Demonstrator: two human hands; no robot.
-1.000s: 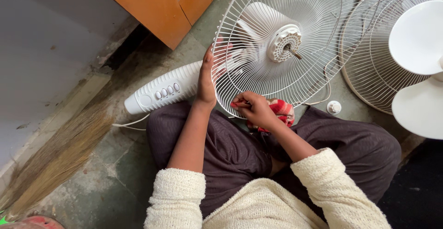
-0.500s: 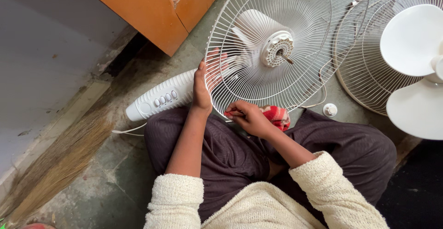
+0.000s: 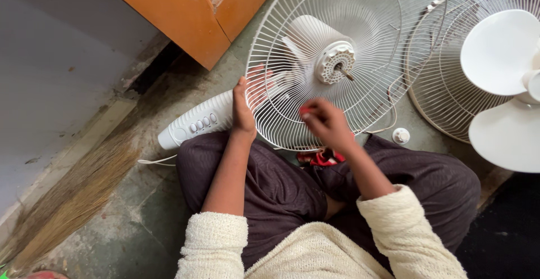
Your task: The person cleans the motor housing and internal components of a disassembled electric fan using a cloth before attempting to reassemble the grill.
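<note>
A straw broom (image 3: 67, 200) lies on the floor at far left. The left hand (image 3: 243, 107) grips the rim of the round white wire fan guard (image 3: 292, 110), standing before the person's lap. The right hand (image 3: 325, 122), blurred, pinches something small and red against the guard's wires. White fan blades (image 3: 498, 51) lie at right.

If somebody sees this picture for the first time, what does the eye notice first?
First the big white fan grille at the top centre, with the bare motor hub in its middle. The left hand grips its left rim, while the right hand presses a red cloth against its lower wires. To the right lie loose white blades on a second grille.
</note>
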